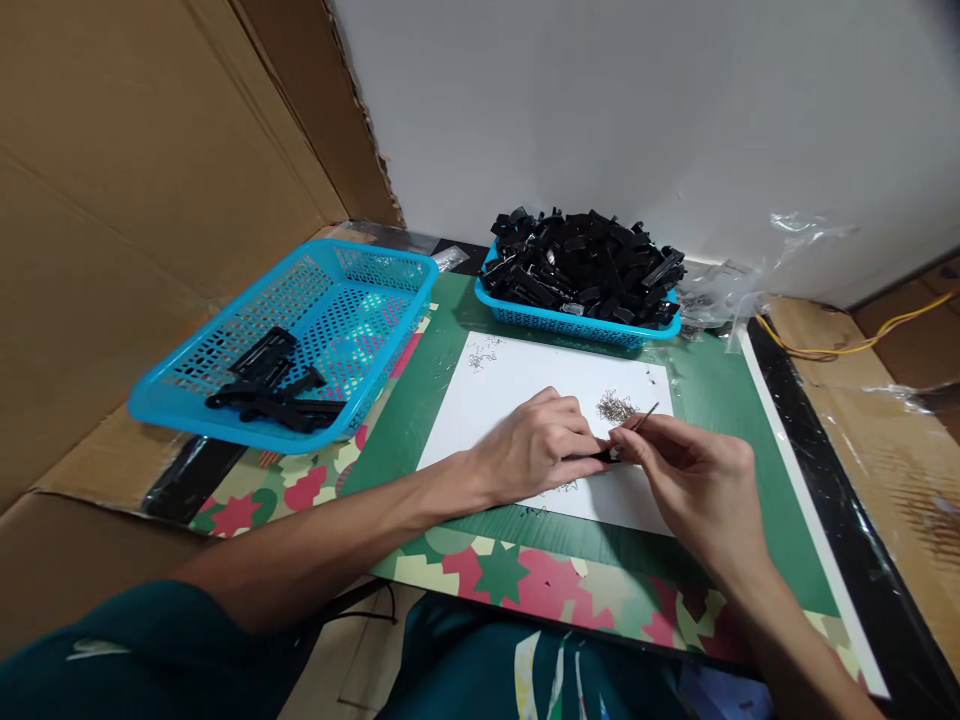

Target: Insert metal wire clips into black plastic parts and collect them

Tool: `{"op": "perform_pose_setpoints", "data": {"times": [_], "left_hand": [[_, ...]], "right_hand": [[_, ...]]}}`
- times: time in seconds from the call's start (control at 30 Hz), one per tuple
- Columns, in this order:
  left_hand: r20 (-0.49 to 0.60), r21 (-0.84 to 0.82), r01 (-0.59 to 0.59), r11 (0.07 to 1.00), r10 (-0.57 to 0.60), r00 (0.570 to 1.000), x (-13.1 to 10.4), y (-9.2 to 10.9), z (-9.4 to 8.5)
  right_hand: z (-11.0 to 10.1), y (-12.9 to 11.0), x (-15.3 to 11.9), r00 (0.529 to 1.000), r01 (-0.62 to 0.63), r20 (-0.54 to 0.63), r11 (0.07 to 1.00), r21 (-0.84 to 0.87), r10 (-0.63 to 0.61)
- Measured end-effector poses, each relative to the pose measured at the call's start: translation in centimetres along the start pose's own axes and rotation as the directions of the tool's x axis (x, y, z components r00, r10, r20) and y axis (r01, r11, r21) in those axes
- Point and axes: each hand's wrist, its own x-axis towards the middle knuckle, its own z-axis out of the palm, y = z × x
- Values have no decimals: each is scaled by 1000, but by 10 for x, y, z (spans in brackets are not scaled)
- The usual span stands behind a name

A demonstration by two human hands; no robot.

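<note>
My left hand (544, 445) rests on the white sheet (480, 420), fingers closed around a small black plastic part (611, 455), most of it hidden by the fingers. My right hand (694, 470) meets it from the right, thumb and forefinger pinching a thin rod-like tool (646, 416) whose end sticks up past the fingers. Just beyond the fingertips lies a small heap of fine metal springs or wire pieces (616, 406). More such wire bits (481, 355) are scattered at the sheet's far left corner, and a few lie near its front edge.
A blue basket (577, 325) heaped with black plastic parts (585, 262) stands at the back. On the left, another blue basket (379, 385) holds several black parts (274, 385). Cardboard (150, 150) walls the left side. Clear plastic bags (720, 295) and a yellow cable (885, 330) lie to the right.
</note>
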Motion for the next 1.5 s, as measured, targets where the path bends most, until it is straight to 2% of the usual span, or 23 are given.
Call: {"op": "perform_pose_setpoints", "data": {"times": [0.17,0.37,0.6,0.77,1.0,1.2,1.33,1.5], "left_hand": [[20,-25,11,1000,-10,1000,1,1,-2],[41,-136,37,990,-31,999,1,1,-2],[61,-181,93,979,-84,995,1,2,-3],[40,-184,78,980,-72,997,2,3,-5],[21,-211,62,976,-59,998,3,2,-6],[18,-199,51,979,-49,999,3,2,-4],[14,-197,37,980,-35,999,3,1,-1],[24,-204,41,978,-37,999,4,1,-1]], "right_hand": [[1,-2,-1,999,48,-19,998,-48,-49],[4,1,-6,999,1,-53,999,-42,-3],[12,-4,-15,995,46,-81,996,-80,-53],[14,-10,-11,996,-43,-79,998,-38,40],[9,-2,-4,975,-217,-7,953,214,223],[7,-7,-3,988,-156,-1,986,51,157],[5,-9,-3,986,-166,-1,985,40,166],[10,-7,-7,987,-144,-77,990,-14,142]]}}
